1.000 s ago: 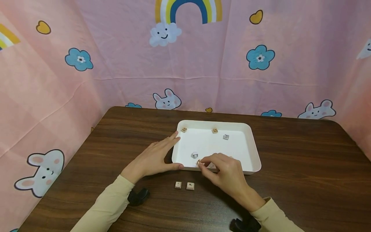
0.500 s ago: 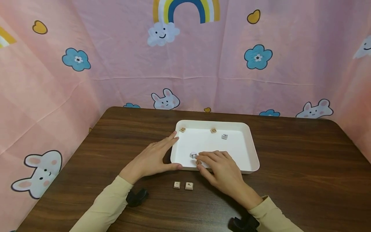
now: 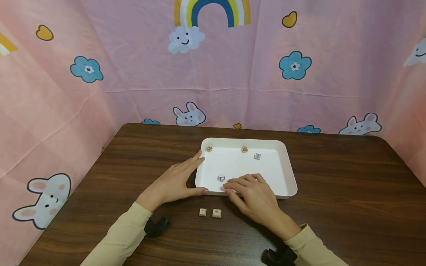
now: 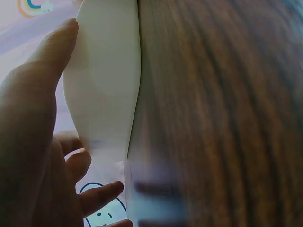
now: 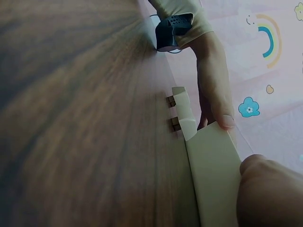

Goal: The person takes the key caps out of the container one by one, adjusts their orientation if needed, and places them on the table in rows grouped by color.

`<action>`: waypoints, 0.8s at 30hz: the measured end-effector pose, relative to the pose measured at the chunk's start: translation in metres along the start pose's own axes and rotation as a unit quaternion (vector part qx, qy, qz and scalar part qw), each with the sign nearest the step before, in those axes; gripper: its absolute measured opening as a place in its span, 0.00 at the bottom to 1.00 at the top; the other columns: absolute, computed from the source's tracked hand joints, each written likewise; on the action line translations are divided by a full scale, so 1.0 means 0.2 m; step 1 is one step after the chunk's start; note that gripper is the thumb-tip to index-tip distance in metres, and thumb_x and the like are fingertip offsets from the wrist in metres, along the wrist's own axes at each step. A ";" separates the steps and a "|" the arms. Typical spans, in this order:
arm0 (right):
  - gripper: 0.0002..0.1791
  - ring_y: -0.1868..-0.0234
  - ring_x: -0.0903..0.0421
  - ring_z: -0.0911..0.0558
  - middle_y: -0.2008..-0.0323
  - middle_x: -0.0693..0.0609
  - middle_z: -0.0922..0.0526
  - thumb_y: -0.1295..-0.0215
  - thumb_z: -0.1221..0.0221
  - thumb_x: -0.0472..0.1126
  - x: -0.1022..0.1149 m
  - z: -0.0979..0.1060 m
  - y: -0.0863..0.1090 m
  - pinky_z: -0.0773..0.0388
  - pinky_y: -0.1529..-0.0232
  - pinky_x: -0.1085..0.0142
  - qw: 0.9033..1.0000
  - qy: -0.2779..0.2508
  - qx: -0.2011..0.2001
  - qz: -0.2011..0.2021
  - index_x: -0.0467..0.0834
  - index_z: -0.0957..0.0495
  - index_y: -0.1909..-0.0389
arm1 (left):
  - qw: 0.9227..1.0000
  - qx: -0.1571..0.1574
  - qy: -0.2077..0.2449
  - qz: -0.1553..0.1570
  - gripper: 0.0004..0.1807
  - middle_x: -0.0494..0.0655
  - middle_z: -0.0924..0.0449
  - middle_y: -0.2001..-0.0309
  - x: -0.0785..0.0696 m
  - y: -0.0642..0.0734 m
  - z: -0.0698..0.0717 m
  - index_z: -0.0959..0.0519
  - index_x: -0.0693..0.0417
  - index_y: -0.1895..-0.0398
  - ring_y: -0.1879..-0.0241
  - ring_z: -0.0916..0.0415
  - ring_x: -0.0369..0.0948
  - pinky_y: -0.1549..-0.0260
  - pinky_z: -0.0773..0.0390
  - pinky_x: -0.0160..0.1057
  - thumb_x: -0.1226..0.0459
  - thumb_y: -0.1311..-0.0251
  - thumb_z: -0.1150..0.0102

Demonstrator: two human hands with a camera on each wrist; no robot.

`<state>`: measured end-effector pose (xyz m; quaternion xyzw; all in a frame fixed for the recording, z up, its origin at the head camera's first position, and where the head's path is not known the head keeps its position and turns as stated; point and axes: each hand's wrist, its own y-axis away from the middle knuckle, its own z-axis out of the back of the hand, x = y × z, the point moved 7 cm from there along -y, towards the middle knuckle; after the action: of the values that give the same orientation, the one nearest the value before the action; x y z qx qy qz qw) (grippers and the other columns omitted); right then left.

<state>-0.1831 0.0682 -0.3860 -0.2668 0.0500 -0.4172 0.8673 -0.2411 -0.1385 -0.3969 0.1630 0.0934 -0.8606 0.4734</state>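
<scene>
A white tray [image 3: 229, 164] holds several small keyboard keycaps. My left hand [image 3: 176, 181] is spread at the tray's front-left corner, fingertips at the left rim and thumb [image 4: 61, 42] on the front rim. My right hand [image 3: 254, 194] reaches over the front wall, thumb and index fingertips close together low inside the tray. The keycap seen there earlier is hidden behind these fingers, and I cannot tell whether they pinch it. A grey-white keycap [image 3: 222, 178] lies just beyond them. Two pale keycaps, one smaller [image 3: 202, 212] and one larger [image 3: 216, 213], sit side by side before the tray.
Toward the tray's back lie a tan keycap [image 3: 209, 149] in the left corner, another tan keycap [image 3: 244, 149] and a grey keycap [image 3: 257, 156]. The dark wooden table [image 3: 349, 192] extends on both sides, with a printed pink curtain [image 3: 226, 74] behind it.
The right thumb and index finger pinched a tan keycap raised at the front wall, then loosened with it low in the tray; now they cover it. The left hand has stayed put.
</scene>
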 end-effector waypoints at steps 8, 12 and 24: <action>0.14 0.49 0.59 0.16 0.48 0.61 0.12 0.25 0.45 0.54 0.00 0.00 0.00 0.26 0.44 0.57 1.000 0.003 0.011 -0.004 0.59 0.13 0.49 | 1.000 0.001 0.002 0.003 0.59 0.37 0.60 0.17 0.00 0.00 0.00 0.48 0.44 0.17 0.21 0.46 0.47 0.29 0.39 0.63 0.24 0.45 0.45; 0.15 0.49 0.60 0.16 0.48 0.62 0.12 0.24 0.46 0.54 0.00 0.00 0.00 0.26 0.43 0.57 1.000 0.005 0.019 -0.007 0.60 0.13 0.48 | 1.000 0.001 0.004 0.003 0.59 0.37 0.60 0.17 0.00 0.00 0.01 0.48 0.44 0.17 0.21 0.46 0.47 0.29 0.39 0.63 0.25 0.45 0.45; 0.13 0.50 0.60 0.16 0.52 0.63 0.12 0.24 0.46 0.53 0.00 0.00 -0.01 0.26 0.44 0.57 1.000 0.002 0.019 -0.006 0.59 0.13 0.51 | 1.000 -0.002 0.002 -0.001 0.58 0.38 0.59 0.17 0.00 0.00 0.01 0.48 0.45 0.17 0.21 0.45 0.48 0.30 0.38 0.64 0.26 0.44 0.44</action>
<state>-0.1833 0.0674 -0.3849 -0.2503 0.0422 -0.4239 0.8694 -0.2410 -0.1385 -0.3951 0.1641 0.0963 -0.8607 0.4723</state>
